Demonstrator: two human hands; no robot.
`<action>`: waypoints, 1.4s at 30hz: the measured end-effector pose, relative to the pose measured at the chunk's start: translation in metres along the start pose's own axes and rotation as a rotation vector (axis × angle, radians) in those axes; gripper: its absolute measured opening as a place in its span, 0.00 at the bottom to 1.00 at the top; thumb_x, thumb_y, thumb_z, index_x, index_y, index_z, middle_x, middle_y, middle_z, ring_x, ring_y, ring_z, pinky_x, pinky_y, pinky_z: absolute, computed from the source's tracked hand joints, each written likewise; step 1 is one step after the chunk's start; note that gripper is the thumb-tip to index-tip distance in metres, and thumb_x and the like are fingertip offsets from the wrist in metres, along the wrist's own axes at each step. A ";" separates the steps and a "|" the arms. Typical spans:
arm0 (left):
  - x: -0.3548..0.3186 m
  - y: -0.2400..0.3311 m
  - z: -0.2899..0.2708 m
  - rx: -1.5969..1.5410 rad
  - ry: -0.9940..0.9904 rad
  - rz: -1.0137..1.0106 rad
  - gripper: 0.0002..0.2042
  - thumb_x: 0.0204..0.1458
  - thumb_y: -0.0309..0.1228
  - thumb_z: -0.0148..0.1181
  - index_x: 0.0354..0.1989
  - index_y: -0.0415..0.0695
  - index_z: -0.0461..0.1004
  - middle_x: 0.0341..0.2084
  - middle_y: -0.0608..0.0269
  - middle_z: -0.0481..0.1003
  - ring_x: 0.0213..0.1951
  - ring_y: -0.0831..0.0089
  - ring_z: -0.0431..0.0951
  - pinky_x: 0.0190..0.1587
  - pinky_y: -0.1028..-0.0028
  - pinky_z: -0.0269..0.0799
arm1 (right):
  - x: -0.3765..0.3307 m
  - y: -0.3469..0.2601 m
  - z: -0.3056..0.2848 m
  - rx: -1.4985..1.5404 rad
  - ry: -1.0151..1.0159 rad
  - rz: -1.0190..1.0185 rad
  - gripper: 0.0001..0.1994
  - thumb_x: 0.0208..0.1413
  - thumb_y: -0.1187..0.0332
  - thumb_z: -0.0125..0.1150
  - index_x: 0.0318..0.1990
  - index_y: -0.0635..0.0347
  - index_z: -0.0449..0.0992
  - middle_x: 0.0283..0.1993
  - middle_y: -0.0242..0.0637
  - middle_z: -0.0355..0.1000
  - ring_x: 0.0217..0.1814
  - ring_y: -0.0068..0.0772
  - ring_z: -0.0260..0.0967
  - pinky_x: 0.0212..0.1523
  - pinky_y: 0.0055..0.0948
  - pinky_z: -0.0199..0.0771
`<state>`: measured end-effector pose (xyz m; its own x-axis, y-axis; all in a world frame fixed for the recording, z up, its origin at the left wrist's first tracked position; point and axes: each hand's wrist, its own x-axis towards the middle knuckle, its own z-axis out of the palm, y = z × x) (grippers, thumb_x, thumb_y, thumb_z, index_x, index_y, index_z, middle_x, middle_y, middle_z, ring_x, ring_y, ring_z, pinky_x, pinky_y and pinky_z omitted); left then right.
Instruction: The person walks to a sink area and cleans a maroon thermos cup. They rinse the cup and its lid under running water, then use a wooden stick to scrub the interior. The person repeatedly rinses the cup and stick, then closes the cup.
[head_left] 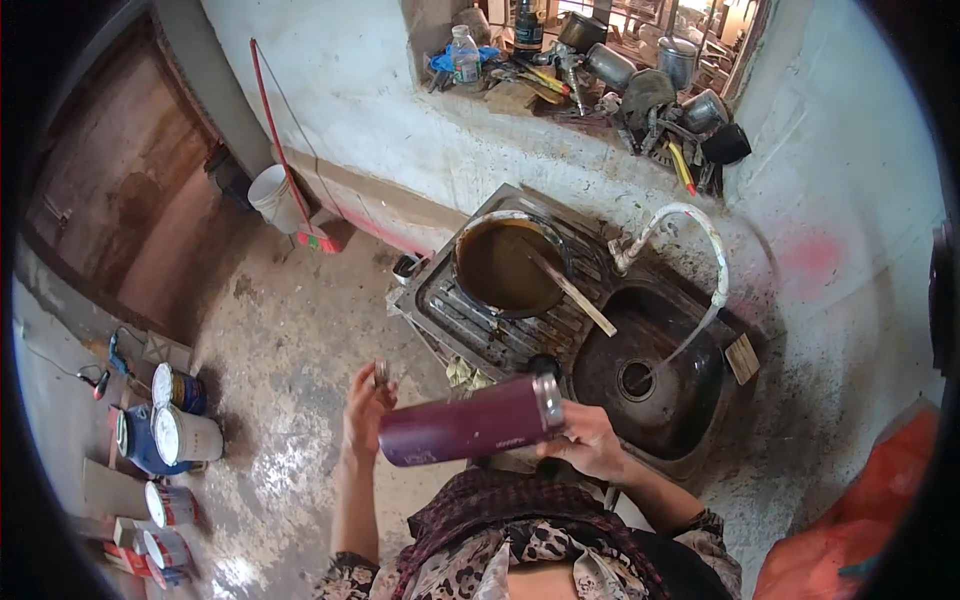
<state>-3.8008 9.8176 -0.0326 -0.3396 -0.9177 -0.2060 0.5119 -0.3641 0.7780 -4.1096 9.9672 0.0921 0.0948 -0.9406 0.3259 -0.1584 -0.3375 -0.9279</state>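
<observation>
A purple insulated bottle (460, 423) with a bare metal neck lies almost level in front of me. My right hand (590, 440) grips it at the neck end, just short of the sink. Raised beside the bottle's base, my left hand (368, 405) has its fingers closed around a small shiny piece that I cannot make out. Beyond my right hand, a thin stream of water runs from a white curved faucet (700, 225) into the dark, stained sink basin (650, 420). A round black object (543, 365) sits by the bottle's neck.
On the ribbed drainboard (440, 310) stands a bucket (508, 265) of brownish liquid with a wooden stick (575, 295) leaning in it. Metal cups and tools crowd the window ledge (590, 105). Paint buckets (187, 437) line the left wall; a red broom (280, 150) leans behind.
</observation>
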 end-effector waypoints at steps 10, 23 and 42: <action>-0.040 -0.021 0.100 -0.169 -0.259 0.239 0.35 0.41 0.44 0.66 0.57 0.47 0.58 0.53 0.63 0.64 0.57 0.64 0.62 0.59 0.61 0.57 | 0.014 0.019 0.052 0.783 0.255 0.254 0.12 0.55 0.65 0.57 0.43 0.63 0.71 0.36 0.34 0.71 0.37 0.24 0.67 0.40 0.27 0.68; -0.024 -0.014 0.147 -0.368 -0.062 0.284 0.37 0.43 0.51 0.62 0.58 0.45 0.56 0.54 0.52 0.63 0.56 0.60 0.63 0.58 0.57 0.59 | -0.003 0.035 0.037 0.113 -0.144 0.210 0.13 0.55 0.68 0.55 0.45 0.63 0.69 0.40 0.38 0.70 0.36 0.29 0.70 0.36 0.28 0.73; -0.011 0.046 0.135 -1.237 -0.055 0.011 0.41 0.37 0.54 0.65 0.55 0.42 0.56 0.50 0.47 0.62 0.48 0.57 0.67 0.50 0.59 0.69 | 0.035 -0.014 0.025 -0.323 -0.017 -0.310 0.18 0.40 0.83 0.57 0.42 0.60 0.73 0.38 0.39 0.73 0.33 0.36 0.74 0.30 0.27 0.75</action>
<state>-3.8802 9.8325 0.0862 -0.3482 -0.9245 -0.1550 0.9056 -0.2890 -0.3103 -4.0796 9.9401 0.1124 0.2016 -0.7934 0.5743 -0.4183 -0.6000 -0.6819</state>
